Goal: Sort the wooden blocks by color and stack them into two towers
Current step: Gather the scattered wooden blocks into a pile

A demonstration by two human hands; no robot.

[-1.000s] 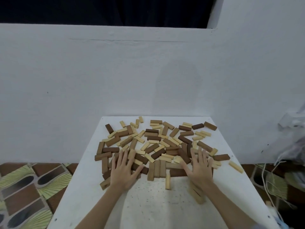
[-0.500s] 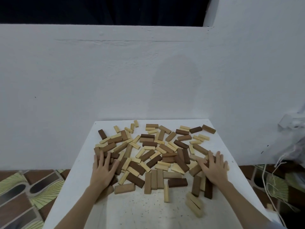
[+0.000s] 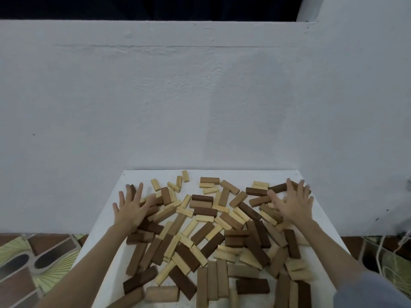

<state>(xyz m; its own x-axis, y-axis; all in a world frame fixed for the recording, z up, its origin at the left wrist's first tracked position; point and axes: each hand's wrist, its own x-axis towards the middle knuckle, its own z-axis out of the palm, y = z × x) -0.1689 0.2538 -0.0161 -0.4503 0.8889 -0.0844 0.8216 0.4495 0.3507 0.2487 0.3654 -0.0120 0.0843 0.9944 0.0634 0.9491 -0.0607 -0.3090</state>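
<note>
Many wooden blocks (image 3: pixel 206 232) lie scattered flat across the white table (image 3: pixel 104 221), mixed pale, mid-brown and dark brown. No tower stands. My left hand (image 3: pixel 131 207) rests with fingers spread on the blocks at the far left edge of the pile. At the far right, my right hand (image 3: pixel 292 202) lies spread over blocks near a dark brown block (image 3: pixel 278 187). Neither hand grips anything. Three mid-brown blocks (image 3: pixel 212 281) lie side by side near the front.
A white wall (image 3: pixel 200 96) rises right behind the table's far edge. Patterned floor tiles (image 3: pixel 29 263) show on the left. Cords (image 3: pixel 391 247) hang at the right. Blocks reach close to the left, right and near table edges.
Both hands have slid from the near part of the pile outward and then up to its far corners, fingers spread. Blocks have shifted and spread. The camera has tilted closer.
</note>
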